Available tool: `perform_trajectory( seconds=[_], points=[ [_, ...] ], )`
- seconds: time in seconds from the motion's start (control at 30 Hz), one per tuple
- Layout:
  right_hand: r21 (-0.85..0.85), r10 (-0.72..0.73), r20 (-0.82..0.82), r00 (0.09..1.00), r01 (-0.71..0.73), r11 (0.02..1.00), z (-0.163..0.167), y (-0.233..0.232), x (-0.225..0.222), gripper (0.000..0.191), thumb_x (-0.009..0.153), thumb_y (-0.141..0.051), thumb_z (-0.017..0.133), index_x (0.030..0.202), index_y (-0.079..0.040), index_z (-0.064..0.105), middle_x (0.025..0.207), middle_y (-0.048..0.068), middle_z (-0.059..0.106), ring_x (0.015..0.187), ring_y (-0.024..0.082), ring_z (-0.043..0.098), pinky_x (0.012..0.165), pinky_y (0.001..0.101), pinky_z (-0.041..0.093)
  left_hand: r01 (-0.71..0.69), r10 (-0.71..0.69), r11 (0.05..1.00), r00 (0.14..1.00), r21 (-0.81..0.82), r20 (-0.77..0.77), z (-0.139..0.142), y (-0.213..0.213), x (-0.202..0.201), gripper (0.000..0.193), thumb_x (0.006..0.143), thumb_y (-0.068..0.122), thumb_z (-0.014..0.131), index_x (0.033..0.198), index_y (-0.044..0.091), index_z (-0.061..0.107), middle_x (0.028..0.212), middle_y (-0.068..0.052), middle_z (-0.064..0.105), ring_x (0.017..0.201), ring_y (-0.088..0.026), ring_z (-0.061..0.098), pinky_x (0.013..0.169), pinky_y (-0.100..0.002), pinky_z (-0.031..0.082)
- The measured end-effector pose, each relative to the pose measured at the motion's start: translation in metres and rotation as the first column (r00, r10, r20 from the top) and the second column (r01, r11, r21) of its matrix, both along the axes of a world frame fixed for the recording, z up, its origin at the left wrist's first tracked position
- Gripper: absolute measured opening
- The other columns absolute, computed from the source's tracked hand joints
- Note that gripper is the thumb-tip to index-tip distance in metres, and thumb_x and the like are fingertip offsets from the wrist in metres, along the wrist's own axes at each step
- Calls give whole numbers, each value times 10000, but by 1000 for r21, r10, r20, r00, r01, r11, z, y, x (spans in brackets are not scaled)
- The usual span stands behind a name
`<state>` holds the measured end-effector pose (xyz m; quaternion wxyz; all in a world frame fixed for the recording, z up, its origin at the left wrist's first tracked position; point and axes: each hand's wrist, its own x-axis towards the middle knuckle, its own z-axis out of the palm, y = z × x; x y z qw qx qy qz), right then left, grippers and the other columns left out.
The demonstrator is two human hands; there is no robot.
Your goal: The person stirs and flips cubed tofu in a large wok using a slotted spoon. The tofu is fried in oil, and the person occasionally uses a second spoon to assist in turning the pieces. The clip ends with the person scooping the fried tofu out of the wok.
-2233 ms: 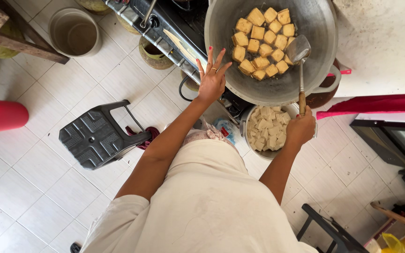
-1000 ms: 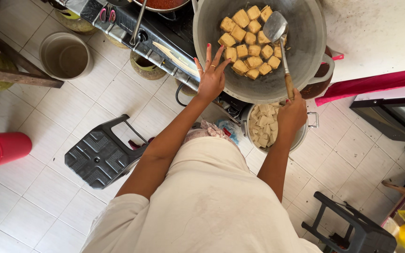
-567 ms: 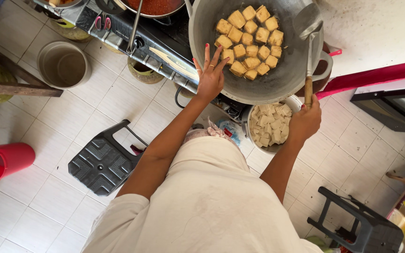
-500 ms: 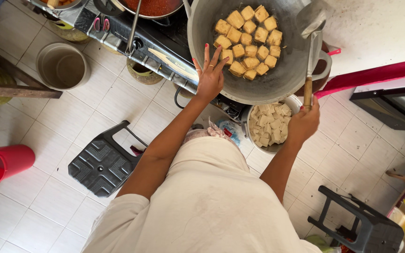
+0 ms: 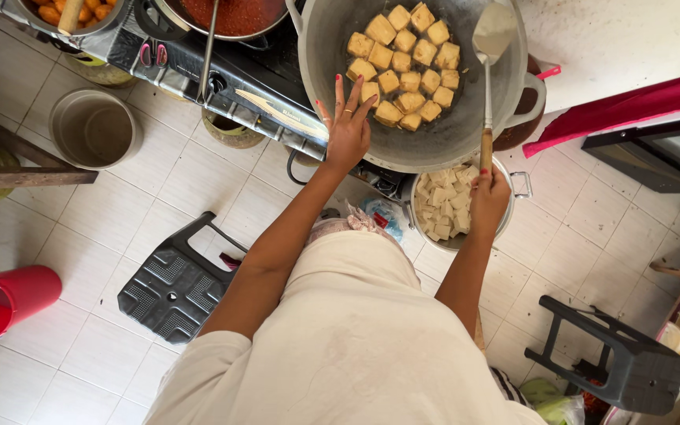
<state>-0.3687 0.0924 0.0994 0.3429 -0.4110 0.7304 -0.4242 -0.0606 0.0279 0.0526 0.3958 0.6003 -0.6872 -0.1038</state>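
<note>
White tiled floor underfoot; black plastic stool lying left, red bucket beyond. Pot of pale raw cubes on the floor below the stove. Right hand, fingers wrapped round the spatula handle. Left hand, fingers spread, hovers at the wok rim; browned cubes inside.
</note>
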Motion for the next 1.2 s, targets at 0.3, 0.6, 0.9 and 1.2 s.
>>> perform_trajectory(
  seconds=[0.3,0.6,0.9,1.2],
  points=[
    [48,43,-768,639,-10,999,0,-43,4,424,971,-45,654,1392,-61,609,992,186,718,918,386,698,786,511,518,-3,3,1000,1000,3,-5,4,-2,-1,449,920,-20,594,1323,159,680,1678,-52,294,1581,-407,66,1107,-853,-19],
    [131,101,-783,614,4,991,17,-71,3,471,868,-48,708,1332,-113,661,1009,170,737,920,382,703,759,501,527,-32,32,999,999,-5,-5,1,-3,6,445,911,-32,589,1304,146,699,1682,-46,295,1591,-400,59,1126,-844,-33],
    [31,112,-639,761,-121,992,27,-68,-25,415,880,-40,719,1288,-118,724,1079,161,762,959,313,738,853,431,547,-23,23,1000,1000,-17,-12,1,-2,4,444,923,-36,583,1310,147,702,1692,-35,289,1600,-383,50,1137,-835,-38],
    [129,168,-718,676,-109,986,64,-44,-25,430,887,-35,713,1298,-160,733,1049,159,755,925,348,714,821,453,536,17,-18,1000,1000,-16,-15,5,-5,0,464,927,-45,566,1334,142,686,1689,-55,283,1590,-404,41,1116,-843,-50]
  ],
)
